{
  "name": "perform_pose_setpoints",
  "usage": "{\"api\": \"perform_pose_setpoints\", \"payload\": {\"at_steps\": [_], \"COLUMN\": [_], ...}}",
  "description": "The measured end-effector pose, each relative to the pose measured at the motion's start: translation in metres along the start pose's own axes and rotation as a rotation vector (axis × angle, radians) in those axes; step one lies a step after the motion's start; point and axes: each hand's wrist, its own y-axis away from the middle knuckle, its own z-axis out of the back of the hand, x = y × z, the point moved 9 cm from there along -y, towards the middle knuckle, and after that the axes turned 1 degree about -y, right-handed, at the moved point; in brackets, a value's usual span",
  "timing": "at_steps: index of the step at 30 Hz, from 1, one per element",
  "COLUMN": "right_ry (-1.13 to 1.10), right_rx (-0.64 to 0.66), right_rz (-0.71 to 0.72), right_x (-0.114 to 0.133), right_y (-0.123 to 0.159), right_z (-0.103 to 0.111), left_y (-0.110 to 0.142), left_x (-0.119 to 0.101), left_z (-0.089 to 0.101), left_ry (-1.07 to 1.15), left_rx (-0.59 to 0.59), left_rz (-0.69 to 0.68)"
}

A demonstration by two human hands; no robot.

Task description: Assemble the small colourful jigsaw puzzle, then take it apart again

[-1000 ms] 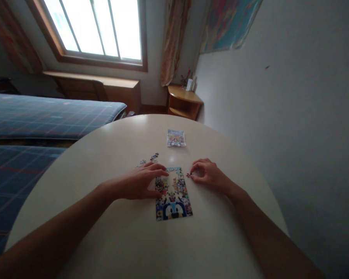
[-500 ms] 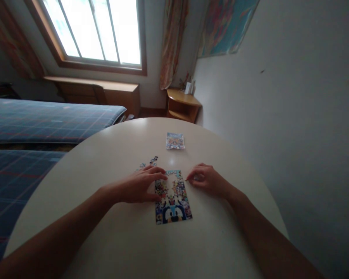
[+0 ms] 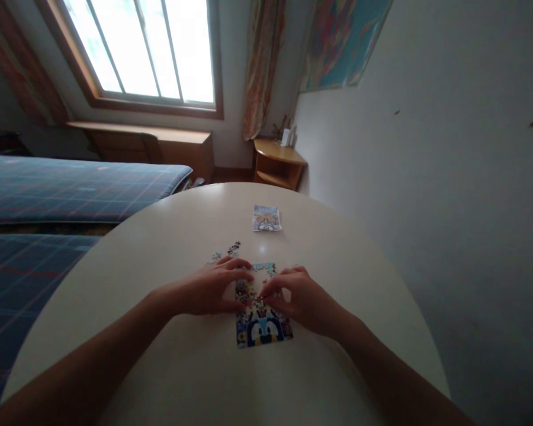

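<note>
Head view showed a partly assembled jigsaw puzzle (image 3: 266, 332) lying flat on a round white table (image 3: 195, 373), between the person's two hands, with a pale opening in its upper middle. The left hand (image 3: 206, 291) was spread, thumb and fingers well apart, with the fingertips at the puzzle's left side; it gripped nothing. The right hand (image 3: 308, 303) reached over the right side, thumb and forefinger drawn together at the lower end of the opening, apparently on a small piece (image 3: 260, 298); whether that piece was lifted or seated could not be told. Loose pieces (image 3: 233, 248) lay just beyond the left hand, some perhaps concealed by it. A printed packet (image 3: 266, 219) lay farther back, apart from the puzzle. As to handling, the pieces were judged to be thin card: very light, stiff singly, and liable to bent or frayed tabs if forced. The joined sheet was judged weak at its seams, particularly along the narrow strips around the opening, and likely to slide on the smooth tabletop. A single piece would best be taken by its opposite edges between thumb and forefinger. The sheet would best be held by light, flat pressure near its outer border; lifting it by one corner would risk separating it.
</note>
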Motion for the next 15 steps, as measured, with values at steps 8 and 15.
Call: {"api": "perform_pose_setpoints", "payload": {"at_steps": [8,15], "right_ry": [-0.004,0.048], "right_rx": [0.09,0.122], "right_rz": [0.032,0.046], "right_x": [0.004,0.009], "right_y": [0.001,-0.002], "right_z": [-0.019,-0.023], "left_y": [0.001,0.0], "left_x": [0.003,0.004], "left_z": [-0.002,-0.002], "left_ry": [-0.014,-0.017], "left_rx": [0.021,0.033], "left_rz": [-0.01,0.009]}}
